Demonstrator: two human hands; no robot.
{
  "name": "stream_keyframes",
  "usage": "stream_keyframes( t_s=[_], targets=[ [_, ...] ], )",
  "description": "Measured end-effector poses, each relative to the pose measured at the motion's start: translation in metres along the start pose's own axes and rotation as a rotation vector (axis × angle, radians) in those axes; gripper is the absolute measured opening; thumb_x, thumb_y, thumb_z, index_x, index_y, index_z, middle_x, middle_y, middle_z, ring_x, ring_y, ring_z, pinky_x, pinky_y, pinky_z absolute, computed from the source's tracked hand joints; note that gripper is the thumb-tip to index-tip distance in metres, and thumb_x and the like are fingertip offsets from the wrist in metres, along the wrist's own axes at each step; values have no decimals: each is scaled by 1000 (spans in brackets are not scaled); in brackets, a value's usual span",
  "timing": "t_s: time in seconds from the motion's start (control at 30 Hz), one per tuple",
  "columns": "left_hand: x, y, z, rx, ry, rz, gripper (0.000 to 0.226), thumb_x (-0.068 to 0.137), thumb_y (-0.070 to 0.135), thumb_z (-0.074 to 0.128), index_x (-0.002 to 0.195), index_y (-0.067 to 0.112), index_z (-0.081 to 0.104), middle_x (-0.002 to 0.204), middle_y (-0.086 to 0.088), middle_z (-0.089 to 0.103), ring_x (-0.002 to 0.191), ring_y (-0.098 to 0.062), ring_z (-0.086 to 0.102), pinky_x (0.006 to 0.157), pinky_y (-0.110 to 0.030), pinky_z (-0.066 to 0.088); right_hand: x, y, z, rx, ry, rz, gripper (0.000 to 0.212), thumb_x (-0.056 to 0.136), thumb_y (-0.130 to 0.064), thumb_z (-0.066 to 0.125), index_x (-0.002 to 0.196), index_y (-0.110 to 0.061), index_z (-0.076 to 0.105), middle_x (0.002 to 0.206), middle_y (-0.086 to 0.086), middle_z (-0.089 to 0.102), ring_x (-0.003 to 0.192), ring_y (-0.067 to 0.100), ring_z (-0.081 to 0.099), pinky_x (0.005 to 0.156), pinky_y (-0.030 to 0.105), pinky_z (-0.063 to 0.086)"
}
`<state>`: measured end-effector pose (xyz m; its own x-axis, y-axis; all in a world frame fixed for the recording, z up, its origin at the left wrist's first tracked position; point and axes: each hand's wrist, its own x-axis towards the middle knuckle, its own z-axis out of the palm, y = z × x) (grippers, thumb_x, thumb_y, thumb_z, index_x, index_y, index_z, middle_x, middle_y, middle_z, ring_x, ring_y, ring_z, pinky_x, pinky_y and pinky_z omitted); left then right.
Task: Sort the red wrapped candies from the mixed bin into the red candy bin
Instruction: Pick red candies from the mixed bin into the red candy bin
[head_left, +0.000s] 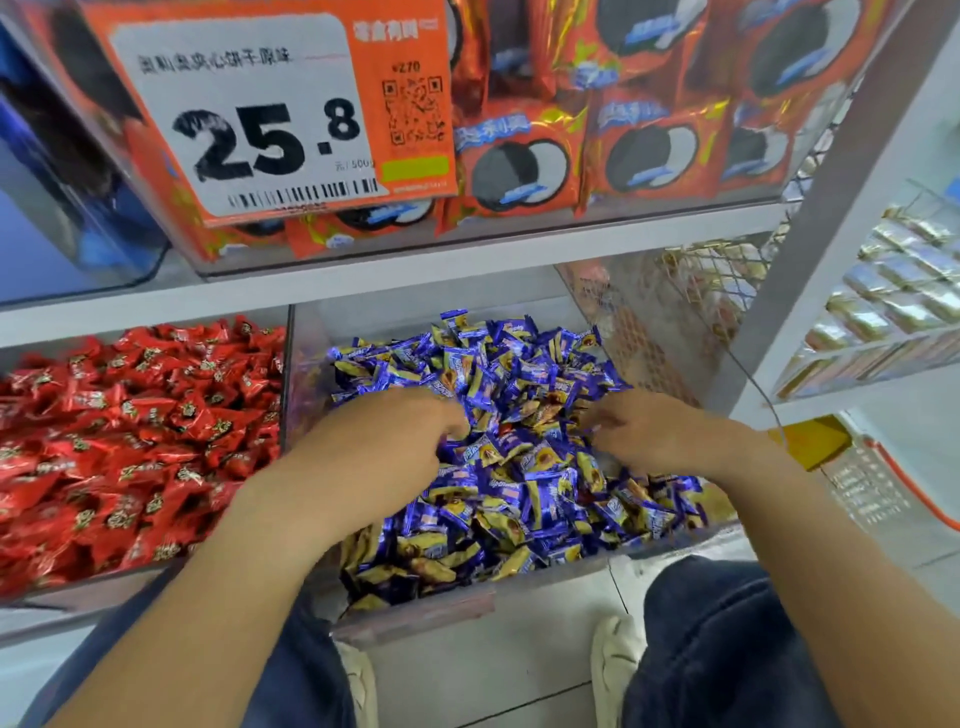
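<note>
The mixed bin (415, 616) is a clear box heaped with blue-and-yellow wrapped candies (519, 364). A small speck of red (506, 429) shows among them between my hands. To its left, the red candy bin (104, 592) is full of red wrapped candies (130, 441). My left hand (395, 431) rests on the pile near the bin's left wall, fingers curled down into the candies with the tips hidden. On the right side of the pile, my right hand (649, 436) has its fingers spread and pushed into the candies.
A shelf above holds a clear box of orange cookie packs (649, 145) with a large price tag (270, 114). A wire mesh panel (701, 291) and a white upright (810, 234) stand right. My knees and shoes are below, on the tiled floor.
</note>
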<state>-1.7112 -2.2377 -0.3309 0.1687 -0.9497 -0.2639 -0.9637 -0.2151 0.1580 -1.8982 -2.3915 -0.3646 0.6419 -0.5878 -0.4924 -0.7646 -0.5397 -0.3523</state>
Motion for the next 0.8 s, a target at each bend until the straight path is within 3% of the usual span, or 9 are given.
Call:
stream_keyframes(
  t_s=[0.07,0.13,0.27,0.37,0.43,0.47,0.57,0.67,0.8],
  targets=[
    [8,11,8,41,1,13,57,86,-3,40,132,29,49,122,-1,55,109,-23,54,88,-41,48,8,-2,12,-39,-70,70,27,91,-21,44,70,-5,51,63,14,55,55,28,58,61,35,50],
    [13,18,15,128,-64,-17,54,88,-6,38,135,20,44,111,-6,57,92,-24,55,74,-40,48,15,-8,19,-61,-117,107,33,94,-21,43,64,-10,38,59,7,39,51,24,47,47,27,41],
    [15,20,27,180,-230,-84,55,93,-3,36,145,9,26,89,-8,46,68,-19,41,60,-33,37,19,-22,25,440,-231,194,8,95,-15,47,91,-10,41,78,9,40,65,27,52,60,30,53],
    [15,21,32,115,-326,-59,67,94,0,35,152,13,5,90,-10,46,63,-18,43,49,-30,34,24,-31,31,805,-237,208,14,81,1,45,90,-9,47,83,2,39,63,17,32,57,29,39],
    [15,20,32,50,-351,-54,69,93,0,35,152,15,2,81,-7,42,58,-17,42,46,-29,30,27,-37,33,889,-244,179,52,74,4,45,126,10,42,104,-5,25,77,17,44,72,32,41],
    [15,19,32,16,-356,-49,69,93,1,36,152,14,3,77,-6,42,56,-16,41,45,-29,29,28,-39,34,915,-262,166,70,75,6,43,143,3,26,141,22,38,89,18,51,81,34,45],
    [12,14,28,-54,-346,-47,71,92,1,39,151,12,1,71,-6,42,54,-16,38,45,-29,26,27,-47,33,947,-282,63,90,75,11,41,151,-29,13,134,8,42,75,10,44,59,24,38],
    [9,11,26,-126,-280,-59,69,90,-1,39,149,16,7,79,-6,43,61,-17,43,50,-32,30,16,-52,25,914,-238,-63,83,75,16,37,138,-38,37,144,3,38,65,9,42,52,21,31],
    [0,0,10,-185,-82,-9,67,88,-5,41,146,25,26,136,1,42,110,-17,52,90,-32,44,-4,-49,9,965,-253,-285,85,70,20,32,126,-41,52,127,-3,50,50,10,41,56,36,44]
  ],
)
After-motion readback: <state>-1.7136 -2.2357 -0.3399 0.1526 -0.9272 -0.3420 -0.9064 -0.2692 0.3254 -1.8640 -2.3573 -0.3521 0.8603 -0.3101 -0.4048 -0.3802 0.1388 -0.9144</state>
